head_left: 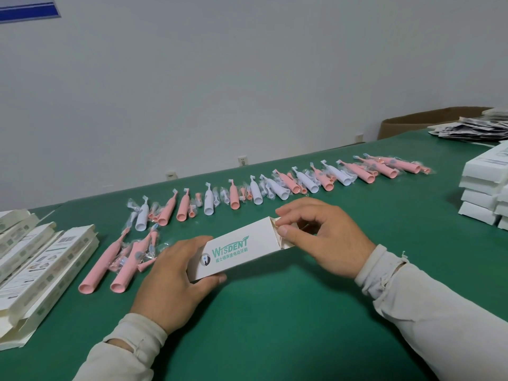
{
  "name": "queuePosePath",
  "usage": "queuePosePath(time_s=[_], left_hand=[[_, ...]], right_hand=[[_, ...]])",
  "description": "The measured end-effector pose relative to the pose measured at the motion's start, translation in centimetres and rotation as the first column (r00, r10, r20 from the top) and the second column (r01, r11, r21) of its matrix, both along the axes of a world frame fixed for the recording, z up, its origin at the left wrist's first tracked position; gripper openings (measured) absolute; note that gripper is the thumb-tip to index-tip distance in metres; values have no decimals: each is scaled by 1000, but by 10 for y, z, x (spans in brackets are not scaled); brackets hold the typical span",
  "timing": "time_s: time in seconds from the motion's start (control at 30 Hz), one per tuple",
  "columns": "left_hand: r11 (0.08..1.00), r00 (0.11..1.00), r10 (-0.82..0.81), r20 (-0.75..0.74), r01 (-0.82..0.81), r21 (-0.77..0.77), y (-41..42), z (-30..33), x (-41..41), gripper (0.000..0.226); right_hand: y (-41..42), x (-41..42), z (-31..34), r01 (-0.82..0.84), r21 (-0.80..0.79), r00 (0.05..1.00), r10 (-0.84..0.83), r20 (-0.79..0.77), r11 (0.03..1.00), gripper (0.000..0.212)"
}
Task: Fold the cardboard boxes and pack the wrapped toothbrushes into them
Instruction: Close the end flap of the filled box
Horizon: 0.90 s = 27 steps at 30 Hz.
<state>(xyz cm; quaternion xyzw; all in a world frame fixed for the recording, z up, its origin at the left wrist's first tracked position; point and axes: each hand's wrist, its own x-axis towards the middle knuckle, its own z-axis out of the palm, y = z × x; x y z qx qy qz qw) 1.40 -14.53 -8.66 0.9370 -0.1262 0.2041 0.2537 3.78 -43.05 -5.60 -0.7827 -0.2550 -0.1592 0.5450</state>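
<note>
A white cardboard box point(242, 247) with green lettering lies on the green table point(275, 312) in front of me. My left hand point(176, 281) grips its near left end, thumb on the front edge and fingers over the top. My right hand point(321, 237) pinches the flaps at the box's open right end. What is inside the box is hidden. A long row of wrapped pink and white toothbrushes point(275, 185) lies behind the box. Two more pink toothbrushes point(110, 262) lie to the left of my left hand.
Flat unfolded boxes point(41, 270) are piled at the left table edge. Folded white boxes point(486, 188) are stacked at the right. A pile of dark leaflets point(472, 129) and a brown carton point(417, 121) sit at the far right. A white wall runs behind.
</note>
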Motion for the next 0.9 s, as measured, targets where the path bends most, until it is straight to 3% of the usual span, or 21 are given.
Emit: queuePosePath(time_s=[0.2, 0.33, 0.43, 0.53, 0.6, 0.9], left_hand=[[1000, 1000, -8, 11, 9, -5, 0, -1, -1, 57], [1000, 1000, -8, 15, 8, -21, 1, -1, -1, 56], [999, 1000, 4, 21, -3, -50, 1, -1, 0, 55], [998, 998, 43, 39, -42, -46, 1, 1, 0, 54], [996, 995, 79, 57, -77, -35, 2, 1, -1, 54], [989, 987, 137, 86, -142, 50, -4, 8, -5, 57]], right_hand=[[15, -5, -7, 37, -87, 996, -29, 90, 996, 25], [19, -5, -10, 67, -86, 992, -57, 114, 994, 18], [15, -3, -7, 84, 44, 995, -86, 48, 996, 12], [15, -1, -6, 39, 289, 987, 9, -163, 957, 25], [17, 1, -7, 27, 356, 975, 55, -216, 934, 22], [19, 0, -10, 100, 215, 983, -63, -174, 971, 9]])
